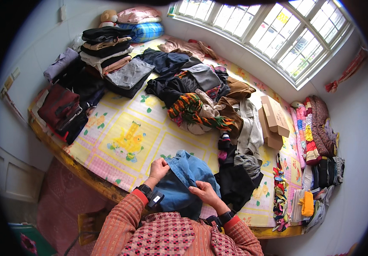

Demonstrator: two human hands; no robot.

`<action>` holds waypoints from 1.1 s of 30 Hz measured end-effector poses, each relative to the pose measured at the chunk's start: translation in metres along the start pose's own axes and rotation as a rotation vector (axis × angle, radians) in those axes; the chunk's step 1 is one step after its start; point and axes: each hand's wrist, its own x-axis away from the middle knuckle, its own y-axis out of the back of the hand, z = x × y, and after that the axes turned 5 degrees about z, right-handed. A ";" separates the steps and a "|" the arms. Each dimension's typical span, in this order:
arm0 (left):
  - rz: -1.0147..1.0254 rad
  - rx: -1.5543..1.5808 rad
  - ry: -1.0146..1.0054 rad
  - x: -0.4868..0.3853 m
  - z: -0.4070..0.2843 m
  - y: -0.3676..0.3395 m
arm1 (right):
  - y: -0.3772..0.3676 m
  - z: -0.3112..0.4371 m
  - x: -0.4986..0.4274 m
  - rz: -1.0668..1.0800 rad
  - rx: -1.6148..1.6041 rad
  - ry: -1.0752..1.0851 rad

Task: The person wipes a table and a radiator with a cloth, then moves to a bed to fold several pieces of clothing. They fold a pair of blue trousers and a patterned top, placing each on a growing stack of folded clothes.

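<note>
A blue denim garment point(187, 179) is bunched at the front edge of the bed, close to my body. My left hand point(159, 169) pinches it along its left upper edge. On its right side, my right hand point(205, 193) grips a fold, with the thumb lying on top. Part of the garment's lower end is hidden behind my chest. Right of it lies a black garment point(237, 187), with a striped cloth point(248, 165) just above.
Beyond my hands sits a heap of mixed clothes point(200, 92). Folded stacks point(107, 48) stand at the back left, and a dark red folded garment point(59, 105) lies at the left edge. A cardboard box point(275, 116) and rolled quilts point(318, 128) line the right side, near a yellow cloth point(307, 204).
</note>
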 end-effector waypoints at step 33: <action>0.668 -0.053 -0.661 0.045 -0.181 0.037 | 0.049 0.124 0.019 0.051 1.045 0.211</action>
